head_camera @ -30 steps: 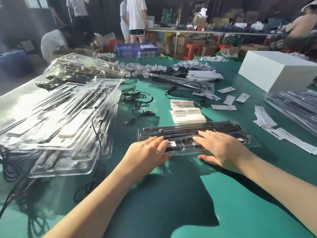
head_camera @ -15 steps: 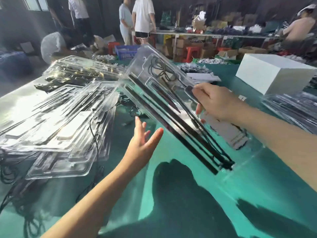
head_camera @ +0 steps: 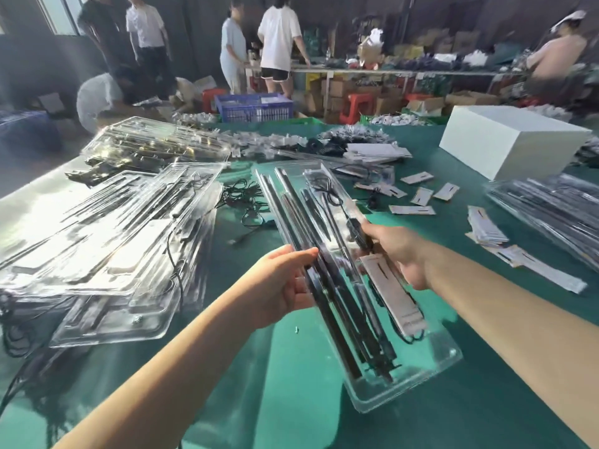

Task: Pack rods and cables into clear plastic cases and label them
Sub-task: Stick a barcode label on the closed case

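Right hand [head_camera: 397, 251] fingers hidden behind case [head_camera: 350, 280]. Left hand [head_camera: 282, 283] fingertips tucked under case edge, unseen. Label [head_camera: 393, 293] print too blurred to read. Case stack [head_camera: 97, 234] cut by left edge, glare washing out contents. Right stack [head_camera: 551, 212] cropped too.

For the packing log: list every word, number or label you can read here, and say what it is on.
Nothing is readable.
White card inside the held clear case: dark marks, blurred.
Loose white cards on the green table: a dark stripe each, too small.
White box: blank faces.
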Available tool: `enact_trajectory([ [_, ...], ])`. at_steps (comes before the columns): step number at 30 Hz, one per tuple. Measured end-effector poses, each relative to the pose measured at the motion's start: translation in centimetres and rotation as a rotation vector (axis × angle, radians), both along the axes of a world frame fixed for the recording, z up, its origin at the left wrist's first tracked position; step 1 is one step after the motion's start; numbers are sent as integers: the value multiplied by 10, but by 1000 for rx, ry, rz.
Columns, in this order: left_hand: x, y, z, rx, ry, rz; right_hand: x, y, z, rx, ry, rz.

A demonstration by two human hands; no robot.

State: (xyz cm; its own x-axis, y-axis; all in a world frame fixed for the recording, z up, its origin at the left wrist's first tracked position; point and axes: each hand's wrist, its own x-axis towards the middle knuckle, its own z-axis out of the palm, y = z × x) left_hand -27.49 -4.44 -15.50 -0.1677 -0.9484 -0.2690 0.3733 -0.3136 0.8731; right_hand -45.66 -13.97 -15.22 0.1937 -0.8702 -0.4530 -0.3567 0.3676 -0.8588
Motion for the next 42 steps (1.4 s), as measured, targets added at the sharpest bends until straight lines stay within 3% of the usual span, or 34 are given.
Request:
enact_trajectory([
  [4, -4, -5, -11, 63, 39, -9, -16, -3, -2, -99, -84, -29],
  [8, -13, -8, -17, 96, 20, -32, -24, -2, -9, -278, 27, -140],
  [14, -20, -12, -20, 120, 73, -87, -33, -1, -15, -676, 552, -7],
  [17, -19, -12, -22, 127, 83, -115, -37, -1, -13, -614, 609, 58],
  [20, -17, -10, -21, 129, 99, -133, -38, 1, -15, -509, 518, 102],
  [31, -17, -11, -28, 192, 75, -144, -36, 1, -30, -564, 405, 66],
  [35, -20, -14, -33, 200, 77, -130, -37, 3, -27, -532, 518, 97],
  [39, -29, -12, -29, 209, 135, -86, -34, 22, -9, -764, 921, 134],
  [42, -42, -15, -25, 173, 158, 34, -22, 59, 2, -875, 854, 380],
])
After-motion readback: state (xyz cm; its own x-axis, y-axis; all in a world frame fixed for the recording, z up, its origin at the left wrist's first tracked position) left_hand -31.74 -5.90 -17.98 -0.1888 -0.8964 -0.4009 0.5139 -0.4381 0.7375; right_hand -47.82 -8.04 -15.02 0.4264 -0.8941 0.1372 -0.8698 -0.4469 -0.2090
